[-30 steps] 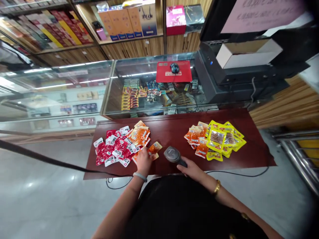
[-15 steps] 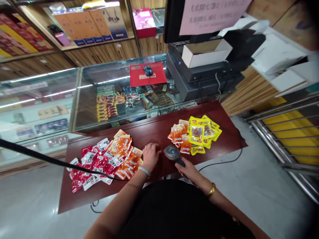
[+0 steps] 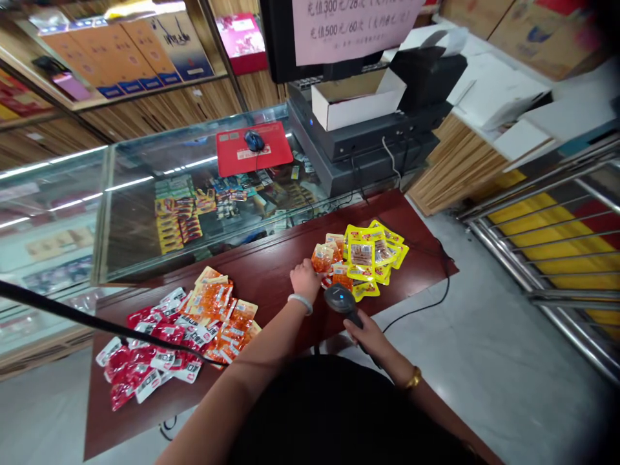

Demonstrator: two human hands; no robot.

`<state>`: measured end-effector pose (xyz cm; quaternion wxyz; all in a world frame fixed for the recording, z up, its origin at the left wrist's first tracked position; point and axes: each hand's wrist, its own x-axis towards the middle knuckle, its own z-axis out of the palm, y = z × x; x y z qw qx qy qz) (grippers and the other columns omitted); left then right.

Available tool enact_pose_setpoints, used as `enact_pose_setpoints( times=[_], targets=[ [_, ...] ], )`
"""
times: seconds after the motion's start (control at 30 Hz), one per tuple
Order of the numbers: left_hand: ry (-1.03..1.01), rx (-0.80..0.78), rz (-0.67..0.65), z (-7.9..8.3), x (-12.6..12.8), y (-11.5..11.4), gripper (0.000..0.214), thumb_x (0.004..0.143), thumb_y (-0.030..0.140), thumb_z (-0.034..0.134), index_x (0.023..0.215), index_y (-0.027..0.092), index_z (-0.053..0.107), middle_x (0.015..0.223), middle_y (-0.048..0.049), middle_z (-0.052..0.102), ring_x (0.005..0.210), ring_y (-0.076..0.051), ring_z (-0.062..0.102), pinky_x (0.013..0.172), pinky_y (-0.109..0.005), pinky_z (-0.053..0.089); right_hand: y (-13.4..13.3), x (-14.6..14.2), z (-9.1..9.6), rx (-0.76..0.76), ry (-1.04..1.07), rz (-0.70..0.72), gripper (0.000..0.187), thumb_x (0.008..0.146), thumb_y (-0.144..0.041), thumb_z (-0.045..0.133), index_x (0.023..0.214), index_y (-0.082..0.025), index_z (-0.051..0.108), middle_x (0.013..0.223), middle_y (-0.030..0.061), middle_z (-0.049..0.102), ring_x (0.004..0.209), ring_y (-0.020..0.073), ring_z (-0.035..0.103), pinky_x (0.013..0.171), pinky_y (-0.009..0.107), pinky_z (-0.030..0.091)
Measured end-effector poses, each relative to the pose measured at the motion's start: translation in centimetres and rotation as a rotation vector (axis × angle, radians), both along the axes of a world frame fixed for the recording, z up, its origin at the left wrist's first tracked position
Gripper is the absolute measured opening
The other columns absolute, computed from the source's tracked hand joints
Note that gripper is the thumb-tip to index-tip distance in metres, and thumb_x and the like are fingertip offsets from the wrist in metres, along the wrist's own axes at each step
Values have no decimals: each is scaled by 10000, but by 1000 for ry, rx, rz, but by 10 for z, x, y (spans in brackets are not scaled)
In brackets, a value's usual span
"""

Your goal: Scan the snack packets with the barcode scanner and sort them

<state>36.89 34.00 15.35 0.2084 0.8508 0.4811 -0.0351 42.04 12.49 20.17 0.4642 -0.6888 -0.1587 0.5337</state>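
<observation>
My right hand point(image 3: 365, 334) is wrapped round the handle of a dark barcode scanner point(image 3: 340, 298), which shows a small blue light on its head. My left hand point(image 3: 305, 279) is at the near left edge of the right-hand pile, its fingers closed on the edge of an orange snack packet point(image 3: 321, 257). Yellow snack packets point(image 3: 362, 254) lie beside and partly over the orange ones. Further left is a second group of orange packets point(image 3: 212, 298), overlapping red-and-white packets point(image 3: 167, 332). All lie on the dark red tabletop point(image 3: 276, 258).
Behind the table stands a glass display counter point(image 3: 140, 194) with a mouse point(image 3: 254, 140) on a red mat point(image 3: 227, 158). A cash drawer point(image 3: 334, 171) carries a white box point(image 3: 339, 113). A black cable point(image 3: 426, 309) hangs off the right side, near a metal rack point(image 3: 513, 258).
My left hand has moved right, from beside the left orange packets to the right-hand pile. The scanner stays in my right hand, now nearer that pile. The view has shifted to the right.
</observation>
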Motion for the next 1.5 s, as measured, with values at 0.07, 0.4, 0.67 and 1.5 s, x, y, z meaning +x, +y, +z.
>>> enact_pose_setpoints(
  times=[0.07,0.4,0.67,1.5],
  targets=[
    [-26,-97,18,2,-17,0,470,777,475,666,1081,159,498,909,-114,682,905,-270,648,784,-337,416,5,0,-1,0,-3,28,605,792,-584,605,1210,-160,495,512,-97,451,428,101,417,430,219,342],
    [-120,-271,241,12,-127,-9,392,797,361,665,1099,202,471,918,-62,691,843,-202,667,691,-258,420,71,-24,5,138,56,270,541,834,-506,616,1247,-182,485,525,-94,460,410,93,413,419,215,333],
    [-22,-179,424,12,-203,-2,421,796,401,652,1116,193,475,930,-75,678,848,-216,660,704,-273,420,100,-60,3,146,20,509,471,832,-510,622,1141,-162,548,568,-68,476,427,96,423,423,221,345],
    [-98,37,39,2,-29,7,577,791,535,609,1248,198,508,1249,-158,524,1147,-320,475,929,-426,385,18,-8,-2,-3,36,55,580,772,-566,647,1176,-169,521,500,-96,456,397,92,411,404,210,324]
  ],
)
